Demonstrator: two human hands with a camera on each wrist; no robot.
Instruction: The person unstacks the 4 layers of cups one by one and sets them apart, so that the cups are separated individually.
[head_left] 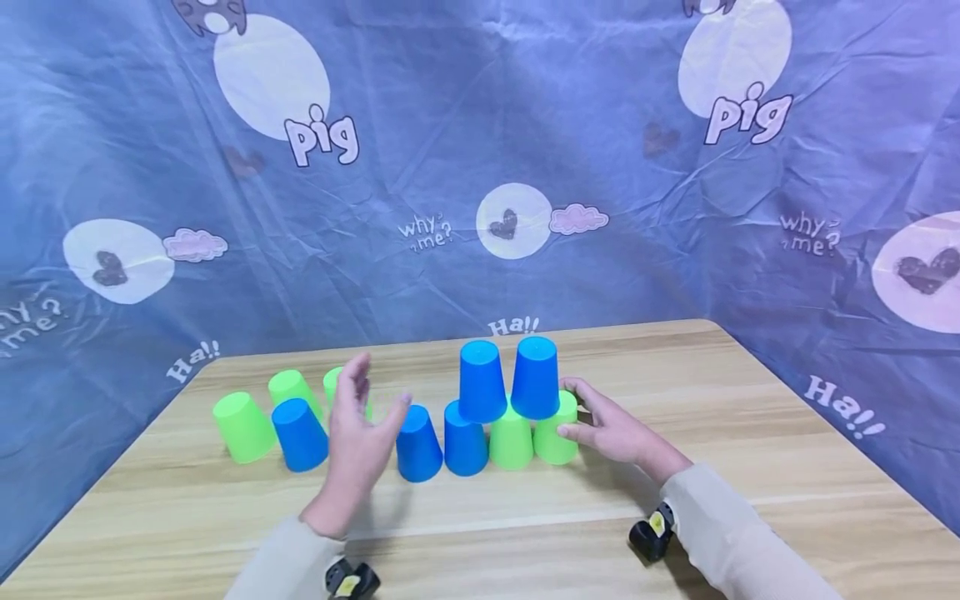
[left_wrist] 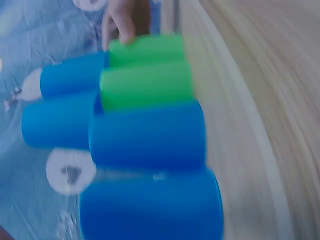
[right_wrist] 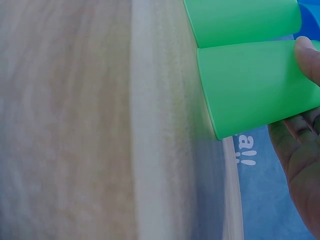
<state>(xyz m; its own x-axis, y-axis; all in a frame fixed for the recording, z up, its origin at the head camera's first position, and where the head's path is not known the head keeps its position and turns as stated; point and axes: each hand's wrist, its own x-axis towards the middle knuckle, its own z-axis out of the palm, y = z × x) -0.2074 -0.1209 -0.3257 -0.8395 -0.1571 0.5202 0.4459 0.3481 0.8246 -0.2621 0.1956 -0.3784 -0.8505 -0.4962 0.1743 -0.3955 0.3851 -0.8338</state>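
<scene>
My right hand [head_left: 611, 425] grips the green cup [head_left: 557, 446] at the right end of a row, thumb on its near side and fingers behind. Beside that cup stand another green cup [head_left: 512, 446], a blue cup [head_left: 465, 446] and, at the left end, a second blue cup [head_left: 418, 450], all upside down. Two more blue cups, one left [head_left: 482, 379] and one right [head_left: 536, 375], sit inverted on top of the row. My left hand [head_left: 358, 437] hovers left of the row, thumb and fingers spread, holding nothing. In the left wrist view the row's nearest blue cup [left_wrist: 150, 207] appears large.
To the left stand more inverted cups: a front green cup [head_left: 243, 429], a blue cup [head_left: 300, 437], a rear green cup [head_left: 292, 387] and one green cup [head_left: 332, 383] partly hidden by my left hand. A patterned blue cloth [head_left: 420, 283] hangs behind the wooden table [head_left: 480, 542].
</scene>
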